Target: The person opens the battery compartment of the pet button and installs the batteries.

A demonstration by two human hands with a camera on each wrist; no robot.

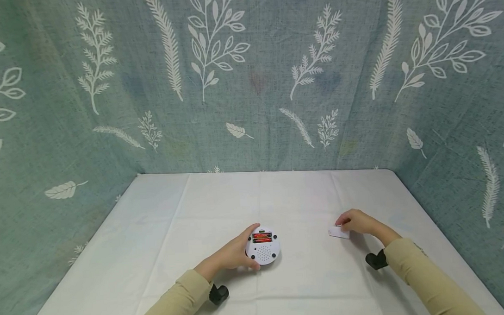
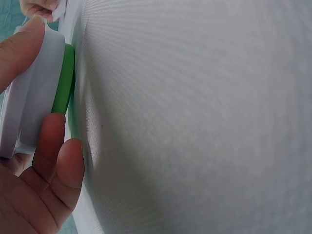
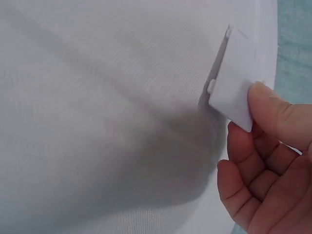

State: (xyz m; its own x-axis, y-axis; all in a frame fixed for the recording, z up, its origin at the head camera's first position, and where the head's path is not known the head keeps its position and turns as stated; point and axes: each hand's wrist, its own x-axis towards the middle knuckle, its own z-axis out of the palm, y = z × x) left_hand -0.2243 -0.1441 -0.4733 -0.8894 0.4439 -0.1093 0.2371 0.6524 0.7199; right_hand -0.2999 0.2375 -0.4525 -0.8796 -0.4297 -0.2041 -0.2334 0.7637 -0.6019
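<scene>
**Battery bay open, cover in the other hand**

Plainly, the work sits partway through. Left side first: the left hand [image 1: 232,254] curls round the near-left edge of a round white device [image 1: 262,245], thumb on its far rim, fingers on its near rim. The device lies back-up on the white cloth-covered table [image 1: 162,225], near the middle. The left wrist view shows a green band [image 2: 63,80] under the white body, against the cloth, with a fingertip [image 2: 48,141] pressed on the side wall.

Centre: the battery compartment [image 1: 261,237] stands uncovered; red cells sit in it, so judged loaded. A speaker grille shows nearer the person.

Right: the small white battery cover [image 1: 338,233] is well apart from the device, to its right. The right hand [image 1: 356,222] pinches it, thumb [image 3: 273,109] on top, one edge tilted up off the cloth; a small latch tab [image 3: 211,87] shows on its side.

Judgement: cells are in and the cover is off. Left to do: the cover back over the bay.
</scene>
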